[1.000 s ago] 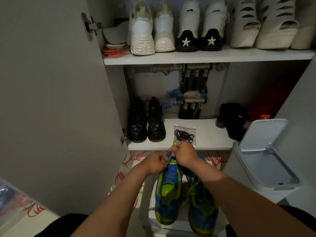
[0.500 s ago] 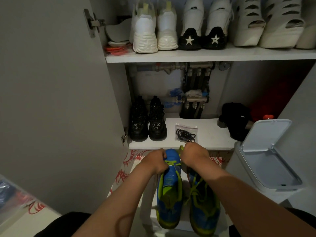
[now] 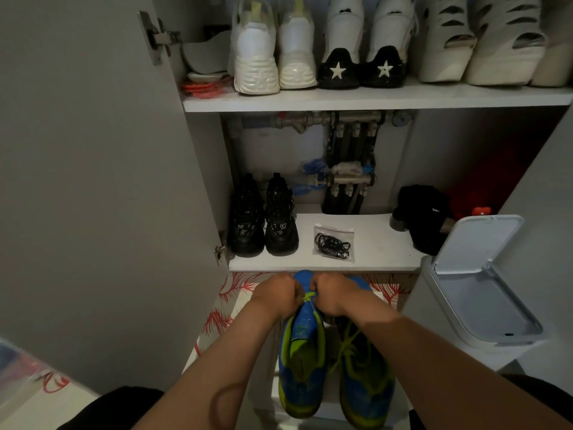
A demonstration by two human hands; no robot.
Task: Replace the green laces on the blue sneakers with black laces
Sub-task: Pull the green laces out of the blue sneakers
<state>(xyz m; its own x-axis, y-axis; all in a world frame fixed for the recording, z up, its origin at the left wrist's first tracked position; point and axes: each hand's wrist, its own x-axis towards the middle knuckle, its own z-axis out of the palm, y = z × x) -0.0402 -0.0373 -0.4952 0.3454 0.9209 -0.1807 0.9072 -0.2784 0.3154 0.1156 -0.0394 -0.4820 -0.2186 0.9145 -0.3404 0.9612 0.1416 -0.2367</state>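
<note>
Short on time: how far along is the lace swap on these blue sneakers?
Nothing finished: both blue sneakers show green laces. In hand: left hand and right hand pinch one sneaker's green lace. Left: unlace both, thread the black laces, bagged on the shelf.

Left grip and right grip pinch the green lace on one blue sneaker

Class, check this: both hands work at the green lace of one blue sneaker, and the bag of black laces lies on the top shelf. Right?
No: the head view shows the bag of black laces on the lower shelf, beside the black shoes.
</note>
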